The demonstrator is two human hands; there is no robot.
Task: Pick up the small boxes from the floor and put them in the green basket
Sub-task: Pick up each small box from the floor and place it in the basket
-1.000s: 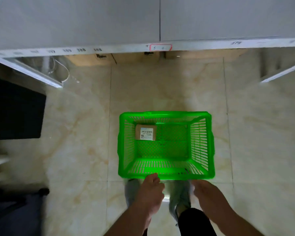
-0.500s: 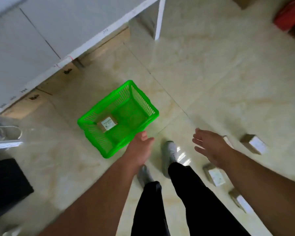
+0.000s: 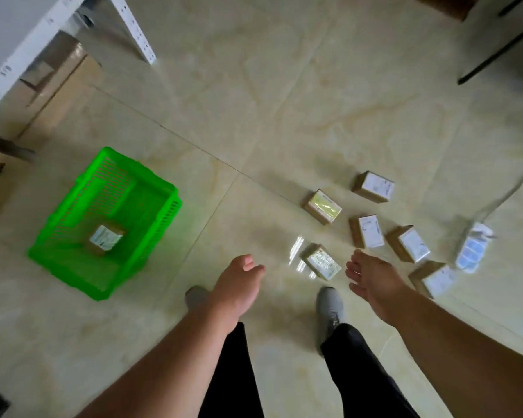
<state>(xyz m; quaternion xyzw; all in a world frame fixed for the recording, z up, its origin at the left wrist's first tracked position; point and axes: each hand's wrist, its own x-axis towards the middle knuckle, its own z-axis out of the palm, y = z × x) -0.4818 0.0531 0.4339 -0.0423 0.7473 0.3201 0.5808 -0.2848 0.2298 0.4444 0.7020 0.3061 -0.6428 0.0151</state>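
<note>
1. Green basket (image 3: 73, 260) sits on the floor at your left; one labelled box (image 3: 104, 239) lies inside it.
2. Your left hand (image 3: 239, 289) hangs empty, fingers loosely curled.
3. Nearest box (image 3: 322, 261) lies between your hands.
4. Your right hand (image 3: 373, 282) is spread, holding nothing.
5. Five more small boxes (image 3: 367, 231) lie scattered on the floor at right.
</note>
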